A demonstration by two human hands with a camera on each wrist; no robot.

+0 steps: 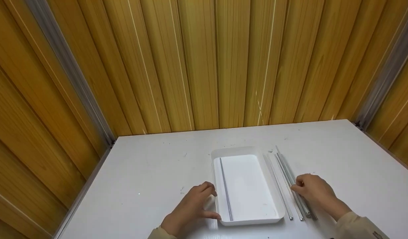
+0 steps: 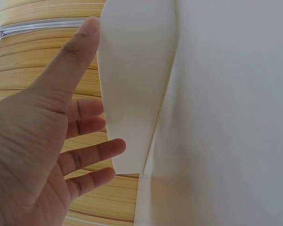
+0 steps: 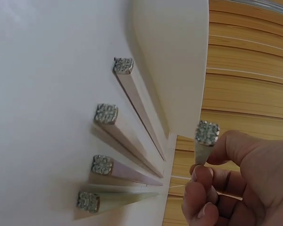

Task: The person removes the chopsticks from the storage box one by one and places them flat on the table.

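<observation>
A shallow white rectangular tray sits on the table, with one slim silver-grey chopstick lying lengthwise near its left wall. My left hand is at the tray's left side near the front corner, thumb and fingers spread, fingertips right at the rim. Right of the tray, my right hand pinches a chopstick between thumb and fingers; its square patterned end faces the right wrist camera. Beside and below it lie several similar chopsticks on the table, roughly side by side.
The white table reaches back to a wood-patterned panel wall. Grey metal posts stand at the corners. The chopstick nearest the tray lies close along its right wall.
</observation>
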